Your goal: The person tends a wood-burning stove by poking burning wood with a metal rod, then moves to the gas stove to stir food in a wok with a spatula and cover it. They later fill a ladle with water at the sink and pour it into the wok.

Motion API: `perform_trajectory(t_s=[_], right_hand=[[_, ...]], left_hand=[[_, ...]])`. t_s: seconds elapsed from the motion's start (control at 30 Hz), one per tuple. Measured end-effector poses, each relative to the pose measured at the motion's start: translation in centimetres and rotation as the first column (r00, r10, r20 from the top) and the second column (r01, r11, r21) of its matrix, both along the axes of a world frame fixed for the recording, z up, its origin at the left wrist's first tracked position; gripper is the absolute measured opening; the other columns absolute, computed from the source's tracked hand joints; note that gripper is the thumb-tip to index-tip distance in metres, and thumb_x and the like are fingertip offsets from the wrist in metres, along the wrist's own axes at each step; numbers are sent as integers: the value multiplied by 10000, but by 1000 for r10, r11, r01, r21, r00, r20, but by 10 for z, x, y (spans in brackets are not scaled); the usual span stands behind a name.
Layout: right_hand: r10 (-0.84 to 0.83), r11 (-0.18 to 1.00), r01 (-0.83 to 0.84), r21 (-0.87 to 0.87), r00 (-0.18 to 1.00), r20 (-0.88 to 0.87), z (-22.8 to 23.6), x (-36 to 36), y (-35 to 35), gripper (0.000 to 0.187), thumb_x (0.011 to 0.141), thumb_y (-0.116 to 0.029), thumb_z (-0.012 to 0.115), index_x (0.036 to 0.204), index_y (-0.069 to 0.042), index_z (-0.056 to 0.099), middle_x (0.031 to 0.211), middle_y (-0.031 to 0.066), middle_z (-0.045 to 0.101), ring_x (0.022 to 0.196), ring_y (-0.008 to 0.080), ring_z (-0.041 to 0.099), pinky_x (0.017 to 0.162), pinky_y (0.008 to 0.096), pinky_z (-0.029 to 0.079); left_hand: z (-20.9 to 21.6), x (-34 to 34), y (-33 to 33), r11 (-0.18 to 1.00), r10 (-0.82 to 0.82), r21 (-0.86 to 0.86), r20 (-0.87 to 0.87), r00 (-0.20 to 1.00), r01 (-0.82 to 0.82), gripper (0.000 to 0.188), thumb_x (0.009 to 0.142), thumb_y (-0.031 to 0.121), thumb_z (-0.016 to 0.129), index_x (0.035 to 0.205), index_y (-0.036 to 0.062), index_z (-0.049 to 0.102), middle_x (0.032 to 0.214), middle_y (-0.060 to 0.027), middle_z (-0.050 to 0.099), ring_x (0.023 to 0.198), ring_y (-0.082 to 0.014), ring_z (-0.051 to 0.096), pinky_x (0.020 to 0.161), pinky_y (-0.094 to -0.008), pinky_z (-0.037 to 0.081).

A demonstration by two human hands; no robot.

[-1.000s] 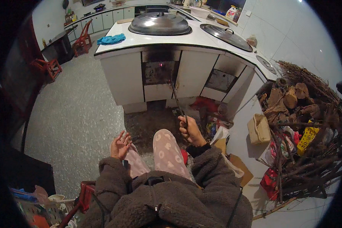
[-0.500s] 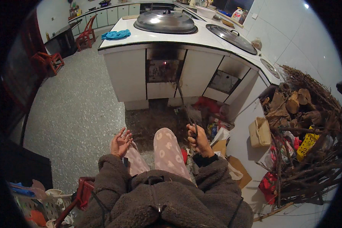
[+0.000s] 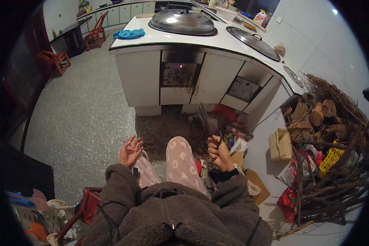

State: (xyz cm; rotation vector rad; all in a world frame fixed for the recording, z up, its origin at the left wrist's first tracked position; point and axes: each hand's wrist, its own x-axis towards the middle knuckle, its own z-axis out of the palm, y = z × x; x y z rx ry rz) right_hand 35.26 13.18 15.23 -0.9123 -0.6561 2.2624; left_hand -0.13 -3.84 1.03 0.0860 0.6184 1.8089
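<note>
My right hand (image 3: 219, 154) is closed around the near end of dark, thin fire tongs (image 3: 208, 121), slightly smeared by motion. They tilt up and away, with their far end below and in front of the white stove front. My left hand (image 3: 131, 152) rests near my left knee, palm up, fingers apart, holding nothing. Ahead, a sooty metal firebox door (image 3: 177, 76) is closed, with a small red glow showing at a hole in its upper part. A second firebox door (image 3: 242, 89) sits to its right.
Large lidded pots (image 3: 183, 21) are set into the white stove top, beside a blue cloth (image 3: 129, 33). Firewood and branches (image 3: 332, 184) pile up on the right, near a beige plastic container (image 3: 280, 143). Cardboard (image 3: 257, 186) lies by my right arm. Red chairs (image 3: 53, 61) stand far left.
The tongs' far end has come down and away from the stove front, below the firebox door. My right hand has shifted slightly right. My left hand stays much the same.
</note>
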Motion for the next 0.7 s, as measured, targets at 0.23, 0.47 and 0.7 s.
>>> perform_trajectory(t_s=[0.23, 0.47, 0.7], right_hand=[[-57, 998, 60, -27, 994, 89, -18, 17, -7, 190, 911, -272, 511, 910, -83, 492, 583, -63, 320, 400, 33, 243, 350, 201, 160], [40, 994, -49, 96, 995, 86, -5, 15, -16, 222, 917, -283, 502, 997, -76, 487, 586, -78, 283, 414, 24, 219, 356, 208, 137], [112, 985, -119, 123, 992, 63, 10, 7, -25, 245, 909, -306, 511, 1009, -84, 486, 590, -80, 292, 420, 21, 227, 361, 203, 140]], left_hand=[[-5, -3, 2, 999, -21, 27, 16, 1000, 21, 486, 866, 203, 516, 1324, 79, 407, 1216, -122, 497, 1094, -257, 506, 911, -403, 449], [-5, -4, 2, 998, -45, 32, 14, 999, 45, 494, 867, 202, 520, 1330, 77, 403, 1206, -117, 508, 1096, -259, 510, 923, -410, 441], [-3, -3, 0, 1000, -11, 9, 9, 1000, 11, 500, 854, 193, 531, 1324, 72, 411, 1197, -124, 515, 1087, -261, 519, 922, -411, 444]])
